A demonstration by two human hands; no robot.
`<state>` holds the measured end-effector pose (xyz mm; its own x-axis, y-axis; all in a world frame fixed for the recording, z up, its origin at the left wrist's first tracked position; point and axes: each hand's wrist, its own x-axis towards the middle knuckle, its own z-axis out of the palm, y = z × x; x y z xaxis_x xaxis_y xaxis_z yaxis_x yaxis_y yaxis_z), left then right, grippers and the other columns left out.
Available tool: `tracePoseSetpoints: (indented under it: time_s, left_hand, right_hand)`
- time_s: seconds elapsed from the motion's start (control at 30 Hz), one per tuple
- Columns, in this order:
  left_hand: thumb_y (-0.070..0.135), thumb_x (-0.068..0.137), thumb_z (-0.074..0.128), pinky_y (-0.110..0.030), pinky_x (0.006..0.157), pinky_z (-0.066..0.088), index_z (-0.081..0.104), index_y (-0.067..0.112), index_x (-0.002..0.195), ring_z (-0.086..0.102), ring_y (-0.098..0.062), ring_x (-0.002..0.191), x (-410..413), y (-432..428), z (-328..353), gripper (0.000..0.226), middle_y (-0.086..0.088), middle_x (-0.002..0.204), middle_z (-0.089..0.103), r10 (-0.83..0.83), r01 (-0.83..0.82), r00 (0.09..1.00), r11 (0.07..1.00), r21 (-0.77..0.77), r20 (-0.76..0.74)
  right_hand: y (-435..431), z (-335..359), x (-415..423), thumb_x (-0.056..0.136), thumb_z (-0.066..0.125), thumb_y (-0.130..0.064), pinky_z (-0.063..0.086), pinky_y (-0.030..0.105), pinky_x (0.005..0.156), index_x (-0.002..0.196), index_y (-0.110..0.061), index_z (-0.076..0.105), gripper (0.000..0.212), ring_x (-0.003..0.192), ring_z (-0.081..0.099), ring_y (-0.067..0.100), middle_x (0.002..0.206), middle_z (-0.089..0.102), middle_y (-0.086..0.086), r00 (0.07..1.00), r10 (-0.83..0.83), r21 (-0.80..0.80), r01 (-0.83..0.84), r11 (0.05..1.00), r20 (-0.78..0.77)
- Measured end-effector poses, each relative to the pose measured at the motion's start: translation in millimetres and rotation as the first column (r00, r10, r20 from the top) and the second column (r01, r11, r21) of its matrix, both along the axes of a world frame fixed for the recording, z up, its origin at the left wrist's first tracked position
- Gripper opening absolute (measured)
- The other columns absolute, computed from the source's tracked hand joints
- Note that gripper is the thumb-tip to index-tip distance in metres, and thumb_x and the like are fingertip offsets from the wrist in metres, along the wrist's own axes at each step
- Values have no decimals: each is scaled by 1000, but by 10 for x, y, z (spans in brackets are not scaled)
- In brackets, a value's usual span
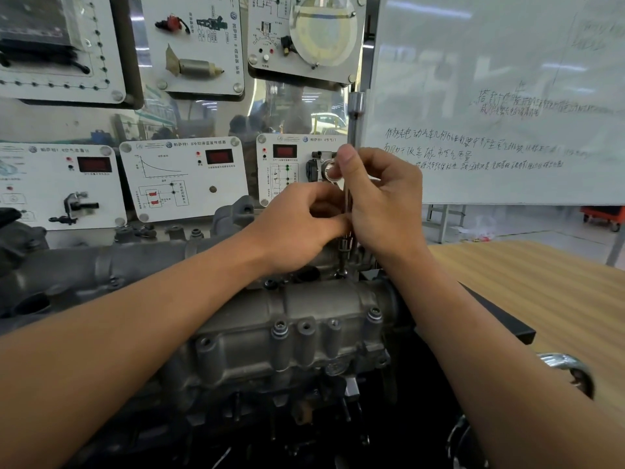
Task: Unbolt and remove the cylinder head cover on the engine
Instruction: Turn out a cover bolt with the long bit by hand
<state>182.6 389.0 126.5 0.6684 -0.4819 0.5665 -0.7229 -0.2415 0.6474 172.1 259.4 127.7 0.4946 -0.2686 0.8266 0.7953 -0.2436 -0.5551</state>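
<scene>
Both hands are up in the middle, holding a long metal tool [353, 130] that stands almost straight up. The right hand [378, 204] has its fingers wrapped around the thin rod, and its thumb points up along it. The left hand [304, 225] is just beside the right hand and touches it. Its fingers are curled and pinch the rod a bit lower down. The thick round top of the tool sticks out high above the right hand. The bottom tip of the tool comes out just under both hands and sits on a small bolt [342, 273] on the engine [74, 275]. The cylinder head cover [318, 309] is the grey metal lump below the hands, between the two forearms and closer to the person. It lies on the engine and has more bolts [280, 328] in it. Behind the left hand are white boards with little car parts [186, 177] on them. Behind the right hand, and up above it, is a big whiteboard [500, 96] with writing. A wooden table [541, 282] is off to the right of the right arm.
</scene>
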Motion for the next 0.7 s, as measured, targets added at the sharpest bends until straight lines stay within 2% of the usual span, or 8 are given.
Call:
tracePoseSetpoints:
  time_s: [0.1,0.17,0.23,0.33,0.43,0.5,0.6,0.7]
  left_hand:
    - [7,94,64,-26,87,58,71,13,106,73,-11,92,-13,12,-4,15,-1,95,78,-52,53,998,998,26,-33]
    - [9,93,66,-23,84,58,72,14,102,74,-7,88,-28,15,-7,12,2,91,78,-27,27,1000,999,42,-3]
    - [9,90,70,-25,79,59,71,9,98,74,-11,81,-34,10,-3,8,-2,86,77,13,-14,1000,999,33,26]
    - [8,84,75,-26,72,58,66,2,91,70,-14,72,-36,-6,0,13,-8,80,73,70,-71,996,997,12,51]
    - [10,82,77,-22,66,54,64,7,85,63,-6,64,-40,-6,-6,14,-1,75,68,102,-102,993,995,6,53]
    - [10,85,74,-19,70,55,66,10,89,68,-5,71,-51,-3,-3,9,0,79,71,64,-64,998,998,2,17]
    - [5,92,66,-23,83,57,70,9,103,74,-11,88,-75,4,3,12,-4,92,77,-44,44,997,999,10,-57]
    - [6,95,63,-29,86,58,71,7,104,74,-14,88,-94,10,0,12,-5,92,78,-53,55,998,997,48,-41]
  right_hand:
    - [-11,2,9,101,49,-24,55,35,73,82,-5,71,34,74,66,25,79,71,11,999,33,7,-33,999,-11]
    - [-7,5,2,101,50,-23,54,35,76,82,-4,70,34,77,66,26,79,70,15,999,45,26,-44,999,-13]
    - [-4,3,-9,97,61,-26,54,30,70,81,-3,70,29,72,65,19,78,70,15,1000,21,21,-21,1000,-5]
    - [-8,0,-25,85,77,-31,52,24,60,82,-13,68,20,63,63,14,74,69,2,999,-31,44,32,999,-22]
    - [-5,0,-42,87,76,-27,46,24,53,75,-16,65,19,55,56,13,69,64,6,999,-35,48,35,998,-10]
    - [0,-8,-43,94,67,-23,51,28,58,78,-9,69,21,62,62,17,74,69,12,1000,-6,19,6,1000,7]
    - [-7,-12,-37,101,53,-18,55,27,73,88,-4,72,27,79,69,16,82,72,10,999,33,-2,-33,999,10]
    - [-6,3,-47,100,55,-20,52,25,69,87,-8,71,24,75,66,9,82,72,7,999,28,17,-28,999,22]
